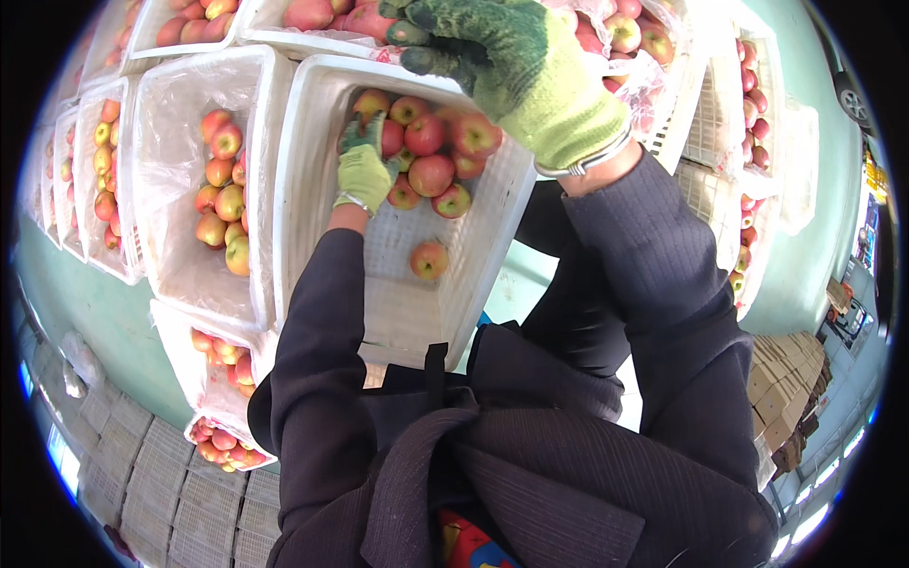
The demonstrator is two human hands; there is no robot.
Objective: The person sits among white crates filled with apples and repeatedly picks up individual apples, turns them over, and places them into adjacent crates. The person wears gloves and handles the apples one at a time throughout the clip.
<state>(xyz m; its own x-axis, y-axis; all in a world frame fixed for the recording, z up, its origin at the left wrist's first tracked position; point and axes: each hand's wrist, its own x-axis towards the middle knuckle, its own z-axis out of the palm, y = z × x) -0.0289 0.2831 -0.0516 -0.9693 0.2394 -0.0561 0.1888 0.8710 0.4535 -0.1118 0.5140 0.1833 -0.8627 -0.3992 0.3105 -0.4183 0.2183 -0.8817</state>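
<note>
Both of my hands wear yellow-green knitted gloves with dark green coated fingers. My left hand [366,165] reaches into a white plastic crate [292,177] and rests against red and yellow apples [430,175] at its far left; whether its fingers grip one I cannot tell. One apple [429,260] lies apart, nearer to me in the same crate. My right hand [525,82] is raised above the crate's far right edge, its fingers bent and pointing left over a farther crate of apples [369,21]. Its palm side is partly hidden, and no held object shows.
Left of the middle crate stands a plastic-lined crate [145,184] with apples, and more apple crates lie beyond it. Others stand at the far side and right. Stacked empty-looking crates [142,490] fill the lower left. Cardboard boxes [785,383] are piled at the right on the green floor.
</note>
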